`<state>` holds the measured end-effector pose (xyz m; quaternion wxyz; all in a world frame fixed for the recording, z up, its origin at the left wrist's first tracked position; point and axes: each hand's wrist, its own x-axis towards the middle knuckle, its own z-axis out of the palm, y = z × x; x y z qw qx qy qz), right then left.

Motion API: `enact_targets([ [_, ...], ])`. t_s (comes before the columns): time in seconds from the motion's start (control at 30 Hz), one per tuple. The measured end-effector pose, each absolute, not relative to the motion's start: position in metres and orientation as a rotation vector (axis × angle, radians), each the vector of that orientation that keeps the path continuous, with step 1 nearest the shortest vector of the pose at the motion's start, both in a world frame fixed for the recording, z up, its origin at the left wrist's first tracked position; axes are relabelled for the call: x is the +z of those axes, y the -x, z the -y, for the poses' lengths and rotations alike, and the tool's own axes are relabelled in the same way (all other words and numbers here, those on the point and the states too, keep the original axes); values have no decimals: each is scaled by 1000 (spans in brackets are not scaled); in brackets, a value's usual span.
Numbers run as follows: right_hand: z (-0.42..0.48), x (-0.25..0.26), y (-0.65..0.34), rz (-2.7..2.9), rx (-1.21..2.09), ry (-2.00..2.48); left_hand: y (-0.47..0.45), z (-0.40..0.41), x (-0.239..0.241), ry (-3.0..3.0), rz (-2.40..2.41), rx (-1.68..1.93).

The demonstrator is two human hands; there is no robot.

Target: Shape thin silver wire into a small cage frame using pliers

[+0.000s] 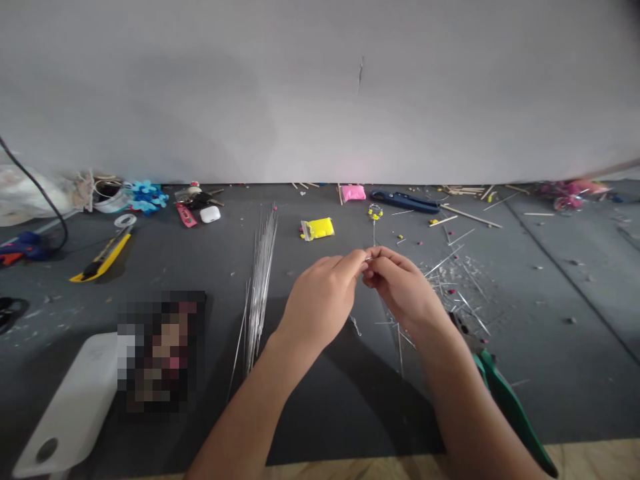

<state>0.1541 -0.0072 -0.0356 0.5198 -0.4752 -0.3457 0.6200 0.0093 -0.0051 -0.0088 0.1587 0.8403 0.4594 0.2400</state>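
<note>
My left hand (323,300) and my right hand (400,283) meet fingertip to fingertip above the middle of the dark table. Both are closed in a pinch on a thin silver wire (369,258), most of which the fingers hide. Just beyond them is a small round piece with yellow and clear parts (375,213). Its thin stem runs down toward my fingers; whether they hold it, I cannot tell. Below my left hand shows a short twisted wire (355,325). A bundle of long straight wires (261,287) lies left of my left hand.
Green-handled pliers (510,407) lie beside my right forearm, near wire offcuts (467,287). At the back are a yellow packet (320,228), a pink packet (354,193) and a dark blue tool (406,201). Leftward lie a yellow cutter knife (107,257) and a white slab-like object (75,400).
</note>
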Motion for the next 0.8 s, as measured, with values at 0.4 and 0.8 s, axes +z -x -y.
enact_targets([
  [0.4, 5, -40, -154, 916, 1469, 1246, -8, 4, -8, -2360, -1345, 691],
  [0.8, 4, -39, -156, 917, 1559, 1271, -4, 3, -3, -2268, -1375, 630],
])
